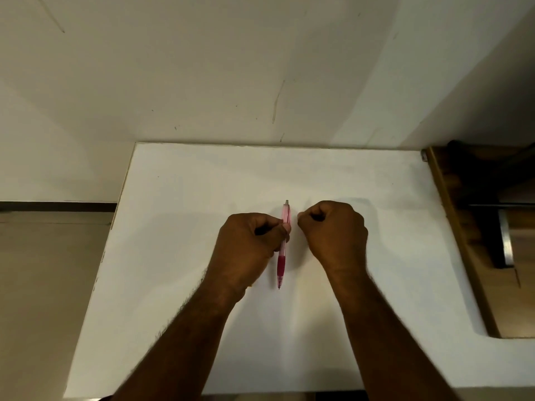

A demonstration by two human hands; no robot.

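A pink pen [283,256] with a dark red grip section lies lengthwise over the middle of the white table [173,256], its tip pointing toward me and its clicker end away. My left hand [249,250] pinches the pen's clear upper barrel between thumb and curled fingers. My right hand [333,230] is a closed fist just right of the pen, a small gap apart from it, holding nothing that I can see.
The white table meets a cream wall [231,82] at its far edge. A wooden piece of furniture with a metal bar [492,227] stands at the right. Floor [43,285] lies beyond the table's left edge.
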